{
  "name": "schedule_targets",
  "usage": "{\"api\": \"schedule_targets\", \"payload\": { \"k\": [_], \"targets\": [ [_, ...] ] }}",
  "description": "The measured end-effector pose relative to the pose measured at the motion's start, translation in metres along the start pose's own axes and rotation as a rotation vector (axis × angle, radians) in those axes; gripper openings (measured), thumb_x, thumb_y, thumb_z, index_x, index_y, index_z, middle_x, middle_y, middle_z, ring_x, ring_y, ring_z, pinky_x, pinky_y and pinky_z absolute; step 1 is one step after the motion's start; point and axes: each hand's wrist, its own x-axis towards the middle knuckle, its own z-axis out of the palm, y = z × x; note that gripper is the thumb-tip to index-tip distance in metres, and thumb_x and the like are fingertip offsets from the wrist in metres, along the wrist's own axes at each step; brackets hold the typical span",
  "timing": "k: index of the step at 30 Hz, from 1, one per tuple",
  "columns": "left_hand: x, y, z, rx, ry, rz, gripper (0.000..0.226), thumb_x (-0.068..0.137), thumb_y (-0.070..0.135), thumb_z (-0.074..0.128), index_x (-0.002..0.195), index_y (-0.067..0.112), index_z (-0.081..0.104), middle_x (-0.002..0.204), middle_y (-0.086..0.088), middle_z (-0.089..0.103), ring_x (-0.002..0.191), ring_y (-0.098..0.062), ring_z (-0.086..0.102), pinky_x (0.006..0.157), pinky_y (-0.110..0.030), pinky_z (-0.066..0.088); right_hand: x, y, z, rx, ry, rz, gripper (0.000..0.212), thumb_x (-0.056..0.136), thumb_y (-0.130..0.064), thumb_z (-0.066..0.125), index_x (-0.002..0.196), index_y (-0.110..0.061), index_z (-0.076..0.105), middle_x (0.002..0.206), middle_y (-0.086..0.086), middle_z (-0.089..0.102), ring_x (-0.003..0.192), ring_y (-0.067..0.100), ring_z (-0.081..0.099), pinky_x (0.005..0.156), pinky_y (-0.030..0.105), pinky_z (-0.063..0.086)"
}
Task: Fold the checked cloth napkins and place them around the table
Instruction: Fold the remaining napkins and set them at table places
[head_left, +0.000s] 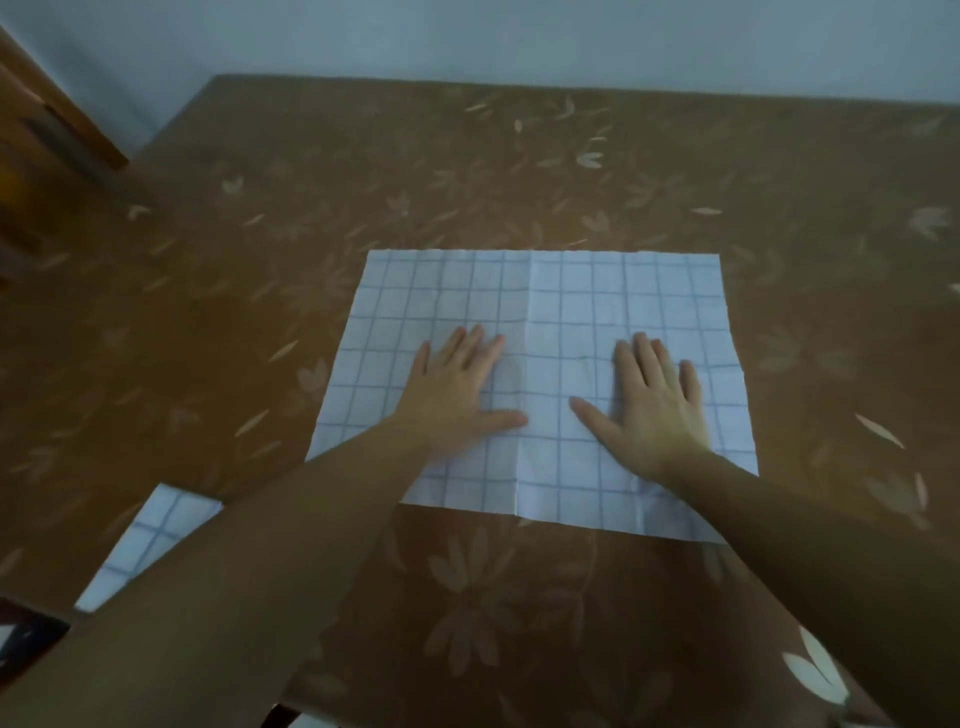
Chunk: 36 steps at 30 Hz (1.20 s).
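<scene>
A white napkin with a blue check (540, 301) lies spread flat on the table, a crease running down its middle. My left hand (457, 387) rests palm down on its left half, fingers spread. My right hand (652, 400) presses flat on the right half in the same way. Neither hand grips the cloth. A second checked napkin (148, 540) lies at the near left edge of the table, partly hidden under my left forearm.
The table wears a brown cloth with pale flower and leaf prints (467, 171). A wooden door or cabinet (36, 145) stands at the far left. A pale wall runs behind the table's far edge.
</scene>
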Motion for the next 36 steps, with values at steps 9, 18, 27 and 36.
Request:
{"api": "schedule_targets", "payload": {
  "k": [9, 18, 27, 36],
  "targets": [
    [0.003, 0.029, 0.023, -0.241, 0.212, -0.043, 0.094, 0.075, 0.079, 0.018, 0.155, 0.028, 0.019, 0.165, 0.001, 0.012, 0.151, -0.015, 0.002, 0.121, -0.047, -0.007, -0.003, -0.022, 0.011, -0.005, 0.018, -0.07, 0.088, 0.09, -0.071, 0.015, 0.156, -0.014, 0.008, 0.165, 0.006, 0.003, 0.152, 0.022, -0.003, 0.12, 0.046, -0.004],
    [-0.016, 0.057, 0.026, -0.708, 0.468, -0.104, 0.01, 0.086, 0.019, 0.06, 0.084, 0.013, 0.067, 0.1, 0.001, 0.07, 0.108, -0.022, 0.062, 0.106, -0.048, 0.037, -0.042, -0.039, 0.014, 0.121, -0.01, -0.123, 0.07, 0.097, -0.051, 0.026, 0.155, -0.015, 0.014, 0.164, -0.001, 0.011, 0.151, 0.013, 0.002, 0.121, 0.038, -0.006],
    [-0.064, 0.05, -0.06, -0.791, 0.305, -0.095, 0.014, 0.088, 0.017, 0.064, 0.078, 0.01, 0.07, 0.079, -0.001, 0.072, 0.081, -0.015, 0.066, 0.071, -0.028, 0.05, -0.06, -0.062, -0.061, 0.404, 0.209, -0.137, 0.063, 0.093, -0.037, 0.056, 0.149, -0.018, 0.034, 0.156, 0.004, 0.033, 0.143, 0.022, 0.031, 0.114, 0.045, 0.032],
    [-0.145, 0.049, -0.165, -0.468, 0.276, 0.179, 0.023, 0.078, 0.031, 0.049, 0.085, 0.026, 0.071, 0.077, 0.005, 0.07, 0.074, -0.017, 0.064, 0.072, -0.04, 0.054, -0.08, -0.103, -0.2, -0.21, 0.278, -0.478, 0.035, 0.088, -0.027, 0.06, 0.123, -0.026, 0.062, 0.147, -0.005, 0.046, 0.142, 0.019, 0.034, 0.115, 0.048, 0.016]
  ]
}}
